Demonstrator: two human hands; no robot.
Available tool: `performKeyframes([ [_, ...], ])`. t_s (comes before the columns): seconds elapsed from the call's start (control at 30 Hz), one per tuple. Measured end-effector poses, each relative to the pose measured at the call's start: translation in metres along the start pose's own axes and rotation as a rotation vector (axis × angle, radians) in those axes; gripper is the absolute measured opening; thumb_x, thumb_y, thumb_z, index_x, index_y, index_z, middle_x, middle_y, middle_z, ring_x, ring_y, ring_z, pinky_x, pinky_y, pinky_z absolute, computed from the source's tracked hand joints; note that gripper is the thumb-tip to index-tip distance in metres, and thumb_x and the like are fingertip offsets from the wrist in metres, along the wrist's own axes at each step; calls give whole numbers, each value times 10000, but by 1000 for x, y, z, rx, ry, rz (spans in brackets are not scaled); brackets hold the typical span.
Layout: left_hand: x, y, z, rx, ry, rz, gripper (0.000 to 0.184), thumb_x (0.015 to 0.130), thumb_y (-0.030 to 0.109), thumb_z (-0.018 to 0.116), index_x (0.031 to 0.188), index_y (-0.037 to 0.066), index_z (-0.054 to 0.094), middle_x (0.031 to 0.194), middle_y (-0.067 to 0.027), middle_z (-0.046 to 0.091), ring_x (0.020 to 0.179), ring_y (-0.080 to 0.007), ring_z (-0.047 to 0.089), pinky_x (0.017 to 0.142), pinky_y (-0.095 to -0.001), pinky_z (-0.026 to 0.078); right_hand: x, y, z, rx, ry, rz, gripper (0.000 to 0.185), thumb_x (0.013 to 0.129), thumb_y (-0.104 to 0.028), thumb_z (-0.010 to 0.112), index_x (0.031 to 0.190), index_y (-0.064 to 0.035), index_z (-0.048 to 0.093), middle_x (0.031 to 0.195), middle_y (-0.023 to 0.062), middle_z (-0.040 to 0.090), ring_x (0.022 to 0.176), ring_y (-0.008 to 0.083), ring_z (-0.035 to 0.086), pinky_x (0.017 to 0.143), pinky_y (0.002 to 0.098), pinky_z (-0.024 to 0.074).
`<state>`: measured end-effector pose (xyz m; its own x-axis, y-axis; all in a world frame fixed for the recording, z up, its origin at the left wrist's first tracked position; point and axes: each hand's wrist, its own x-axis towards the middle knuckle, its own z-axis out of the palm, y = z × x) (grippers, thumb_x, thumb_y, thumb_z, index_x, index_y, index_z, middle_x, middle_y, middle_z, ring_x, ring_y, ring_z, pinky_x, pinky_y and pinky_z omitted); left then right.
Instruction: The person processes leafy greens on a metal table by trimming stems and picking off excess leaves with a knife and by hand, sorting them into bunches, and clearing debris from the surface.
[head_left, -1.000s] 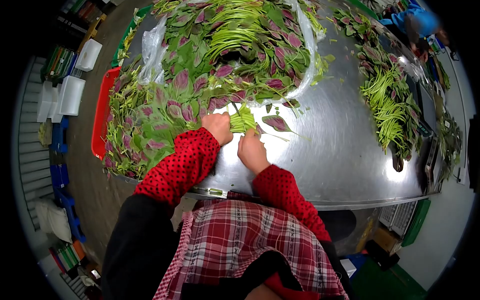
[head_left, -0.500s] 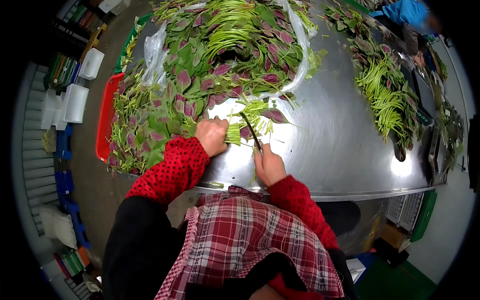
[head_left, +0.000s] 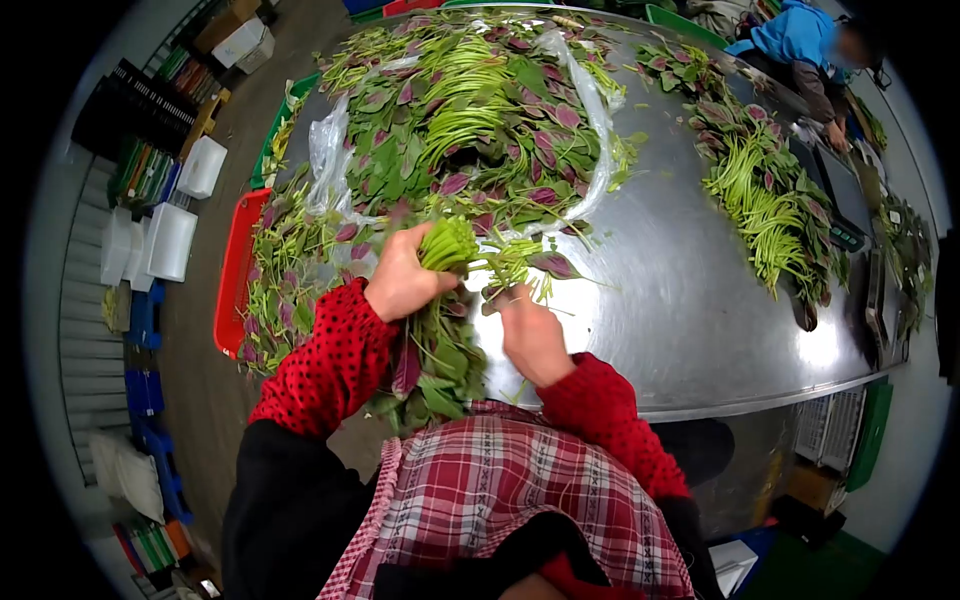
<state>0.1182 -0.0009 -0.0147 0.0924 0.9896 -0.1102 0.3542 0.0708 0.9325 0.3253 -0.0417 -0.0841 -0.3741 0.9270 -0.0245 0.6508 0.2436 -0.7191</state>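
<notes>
My left hand [head_left: 405, 275] is closed around a bunch of amaranth greens [head_left: 440, 365], its pale green stem ends facing up and its green and purple leaves hanging down by the table's front edge. Close by on the right, my right hand [head_left: 535, 335] is closed on a knife [head_left: 496, 299]; only a short dark part of it shows. Cut stem pieces [head_left: 512, 262] and a loose purple leaf [head_left: 555, 265] lie just beyond that hand. A large stack of amaranth [head_left: 465, 110], partly wrapped in clear plastic [head_left: 600, 130], lies farther back on the table.
The metal table [head_left: 660, 290] carries another row of amaranth [head_left: 760, 210] on the right. Loose greens fill the area by a red crate [head_left: 232, 280] at left. A person in a blue jacket [head_left: 790, 45] works at the far right, near a dark scale [head_left: 840, 195].
My left hand has lifted the bunch and turned it, so the stem ends point up and the leaves hang toward me. The knife has swung low beside my right hand. The view has shifted slightly.
</notes>
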Motion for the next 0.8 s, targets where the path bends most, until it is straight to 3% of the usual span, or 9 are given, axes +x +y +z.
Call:
performKeyframes([
  [0.07,-7,16,2,-133,12,54,396,630,-24,686,1021,-34,624,899,-45,669,819,-134,616,766,-287,491,-13,25,31,-69,-364,187,330,899,-245,513,1067,36,548,987,325,607,851,459,620,745,535,484],
  [0.1,-5,19,-3,-174,-5,74,396,637,-35,682,1028,-27,625,918,-41,669,827,-132,616,777,-285,491,-13,21,24,101,-208,120,431,889,-280,537,1163,51,526,935,310,628,869,491,608,822,576,445],
  [0.13,-7,22,-4,-230,-20,73,397,644,-46,678,1036,-21,625,937,-38,668,835,-131,616,789,-283,490,-4,18,22,137,213,-206,491,892,-301,583,1224,49,492,754,191,648,663,370,644,653,479,510],
  [0.2,-12,31,-5,-261,-108,-122,403,660,-70,670,1056,-12,617,957,-37,666,860,-124,611,793,-271,490,0,-9,-41,905,-238,418,505,872,-299,654,1224,26,496,706,73,591,501,167,559,472,307,465],
  [0.27,-8,24,8,-246,-164,-6,394,661,-77,667,1047,-21,611,947,-48,666,846,-126,612,775,-272,495,13,-21,-55,1122,-161,245,496,850,-272,699,1214,2,502,658,-8,506,446,43,434,401,197,368],
  [0.47,-5,25,18,-184,-145,-94,396,645,-39,690,1034,-29,613,913,-56,665,797,-135,616,732,-286,509,24,-34,-56,904,146,9,334,825,-113,710,1085,17,545,788,62,614,572,134,570,458,231,445],
  [0.57,-1,25,16,-234,6,-136,392,643,-43,678,1031,-31,619,901,-65,665,767,-143,615,703,-290,510,21,-34,-56,391,758,-281,208,844,-69,624,995,45,538,782,179,629,598,302,620,539,388,512],
  [0.7,-3,33,18,-324,-52,-158,400,623,-65,665,1020,-38,628,922,-69,667,827,-153,614,754,-283,499,24,21,-1,-133,-19,20,236,888,-215,536,888,14,477,707,232,628,611,436,604,569,504,487],
  [0.8,-7,36,13,-412,2,-188,396,627,-70,663,1020,-23,636,922,-58,665,842,-152,611,761,-284,493,11,25,-7,119,236,-22,222,870,-166,606,1006,-12,522,614,191,594,545,362,604,510,439,468],
])
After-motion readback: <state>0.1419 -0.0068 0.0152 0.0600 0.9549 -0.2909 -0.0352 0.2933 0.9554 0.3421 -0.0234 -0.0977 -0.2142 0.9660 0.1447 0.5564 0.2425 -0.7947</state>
